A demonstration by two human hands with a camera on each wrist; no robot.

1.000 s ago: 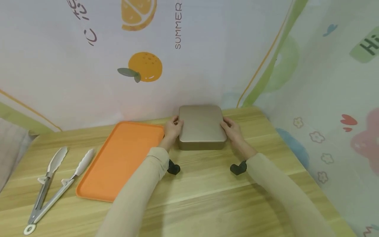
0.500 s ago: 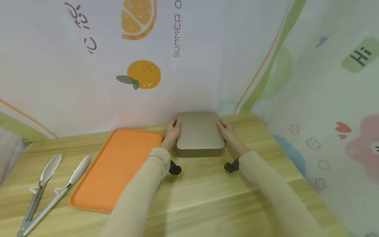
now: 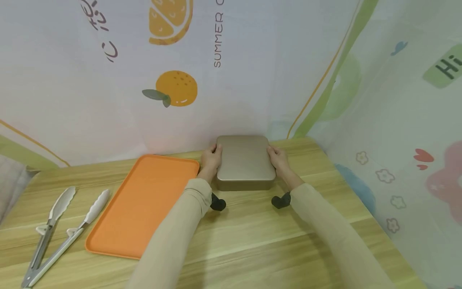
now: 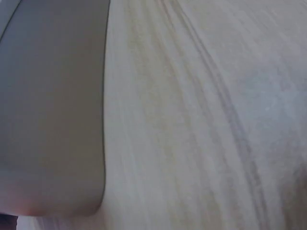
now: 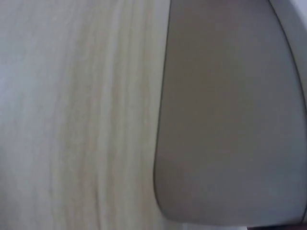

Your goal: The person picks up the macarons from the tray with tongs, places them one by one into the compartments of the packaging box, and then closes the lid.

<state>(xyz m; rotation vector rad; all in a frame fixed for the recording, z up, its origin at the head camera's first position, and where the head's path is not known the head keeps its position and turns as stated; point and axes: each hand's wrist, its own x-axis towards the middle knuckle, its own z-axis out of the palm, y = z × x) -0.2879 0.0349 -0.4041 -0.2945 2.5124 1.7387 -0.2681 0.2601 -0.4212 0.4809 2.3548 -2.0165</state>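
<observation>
A square, brownish-gold metal box [image 3: 246, 158] with rounded corners sits flat at the back of the wooden table, close to the patterned cloth wall. My left hand [image 3: 211, 162] grips its left side, thumb near the top edge. On the opposite side, my right hand [image 3: 279, 161] holds it in the same way. Both hands' other fingers are mostly hidden against the sides. The left wrist view shows the smooth front wall of the box [image 4: 53, 115] beside bare wood. That wall of the box [image 5: 230, 124] also fills the right part of the right wrist view.
An orange tray [image 3: 140, 212] lies left of the box, partly under my left forearm. Further left are spread-apart tongs [image 3: 45, 241] with white tips. Wood tabletop [image 3: 249, 241] stretches between my forearms. Printed cloth [image 3: 245, 92] rises behind the table and on the right.
The left hand's grip has shifted, its thumb now lying closer along the box's side. The head view has tilted slightly. The box stays in about the same place beside the tray.
</observation>
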